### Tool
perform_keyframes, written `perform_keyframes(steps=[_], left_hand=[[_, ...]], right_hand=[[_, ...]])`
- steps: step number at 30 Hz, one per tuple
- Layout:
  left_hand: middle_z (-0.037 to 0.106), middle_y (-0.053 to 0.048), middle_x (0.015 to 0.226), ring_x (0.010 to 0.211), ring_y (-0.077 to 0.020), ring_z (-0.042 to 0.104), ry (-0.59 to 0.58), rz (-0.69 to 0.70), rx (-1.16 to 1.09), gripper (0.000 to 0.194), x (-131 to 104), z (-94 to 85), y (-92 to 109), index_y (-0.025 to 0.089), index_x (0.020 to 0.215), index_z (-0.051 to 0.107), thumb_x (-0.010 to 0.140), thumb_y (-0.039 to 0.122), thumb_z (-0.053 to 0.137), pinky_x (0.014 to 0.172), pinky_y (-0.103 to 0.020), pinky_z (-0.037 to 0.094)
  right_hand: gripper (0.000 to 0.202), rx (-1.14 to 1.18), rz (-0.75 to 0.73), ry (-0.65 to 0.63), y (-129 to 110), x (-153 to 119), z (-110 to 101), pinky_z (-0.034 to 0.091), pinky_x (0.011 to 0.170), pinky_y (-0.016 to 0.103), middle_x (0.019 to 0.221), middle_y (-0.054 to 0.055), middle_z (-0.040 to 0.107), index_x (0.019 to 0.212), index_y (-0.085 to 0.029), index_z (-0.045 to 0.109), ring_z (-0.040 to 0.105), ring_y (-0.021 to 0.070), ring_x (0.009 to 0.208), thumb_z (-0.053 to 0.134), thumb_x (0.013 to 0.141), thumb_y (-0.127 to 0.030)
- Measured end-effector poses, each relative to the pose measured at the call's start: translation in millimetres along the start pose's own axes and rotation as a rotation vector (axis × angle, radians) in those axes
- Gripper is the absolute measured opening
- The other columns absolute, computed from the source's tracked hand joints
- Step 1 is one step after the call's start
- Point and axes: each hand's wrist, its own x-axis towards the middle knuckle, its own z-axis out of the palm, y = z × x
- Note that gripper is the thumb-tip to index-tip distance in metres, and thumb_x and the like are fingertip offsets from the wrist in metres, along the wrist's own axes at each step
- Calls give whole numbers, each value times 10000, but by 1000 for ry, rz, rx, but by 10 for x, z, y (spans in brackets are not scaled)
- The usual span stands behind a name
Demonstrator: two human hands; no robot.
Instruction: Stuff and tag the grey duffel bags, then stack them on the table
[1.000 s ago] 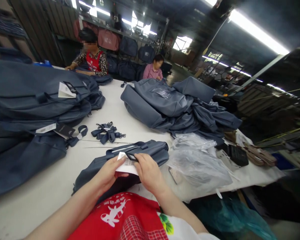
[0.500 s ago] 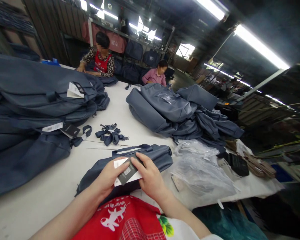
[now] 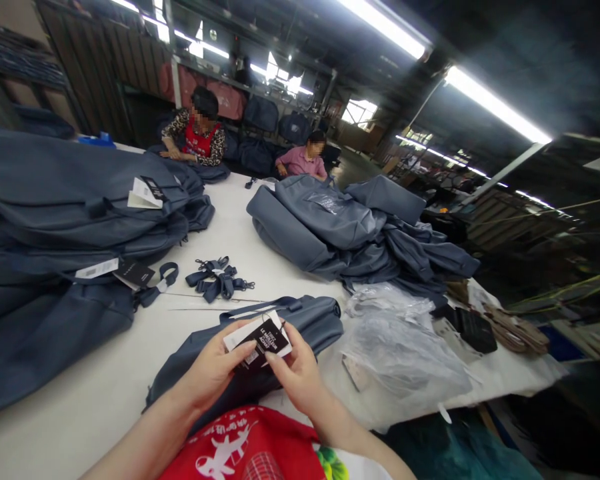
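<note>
Between my two hands are black and white hang tags (image 3: 270, 335) with white print on the black one. My left hand (image 3: 220, 360) pinches them from the left, its thumb lying across the black tag. From the right, my right hand (image 3: 296, 367) grips their other edge between thumb and fingers. Beneath the hands, a navy bag (image 3: 310, 320) lies on the white table (image 3: 170, 347), with its handle toward the far side. My wrists hide part of the bag's near side.
Stacked navy bags (image 3: 55, 187) with tags fill the left. Bundled straps (image 3: 219, 277) lie ahead. Beyond them rests a heap of navy bags (image 3: 310, 227). Clear plastic bags (image 3: 400, 353) sit to the right. Two people (image 3: 200, 133) work across the table.
The black tag has turned in my hands and its large white lettering now shows. My right thumb has moved down to its lower edge. The view has shifted slightly.
</note>
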Motion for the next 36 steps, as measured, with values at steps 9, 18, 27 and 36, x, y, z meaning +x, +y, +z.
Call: perform_keyframes(steps=[9, 18, 27, 36], left_hand=[[632, -61, 1197, 1113, -250, 577, 255, 447, 1018, 486, -32, -87, 104, 240, 1174, 578, 725, 370, 710, 997, -396, 439], [719, 34, 831, 742, -143, 637, -51, 184, 992, 141, -80, -27, 266, 240, 907, 692, 820, 321, 617, 703, -227, 454], [727, 19, 877, 809, -168, 652, -47, 138, 877, 141, -100, -50, 206, 220, 889, 700, 781, 287, 638, 768, -238, 453], [722, -3, 804, 736, -182, 642, -104, -5, 725, 152, -106, -105, 150, 183, 825, 688, 717, 288, 665, 688, -250, 471]], right_hand=[[270, -171, 1, -30, -43, 41, -25, 516, 805, 271, 1006, 36, 656, 1134, -231, 581, 626, 168, 879, 540, 868, -222], [248, -142, 2, 34, -68, 109, -51, 493, 725, 263, 804, 41, 688, 838, -188, 718, 626, 164, 762, 527, 899, -334], [265, -143, -13, 245, -39, 204, -51, 516, 670, 271, 746, 40, 687, 784, -179, 664, 633, 152, 692, 529, 909, -368], [323, 185, 66, 391, -11, 488, -187, 445, 465, 206, 540, -35, 554, 760, -178, 561, 518, 93, 460, 554, 882, -477]])
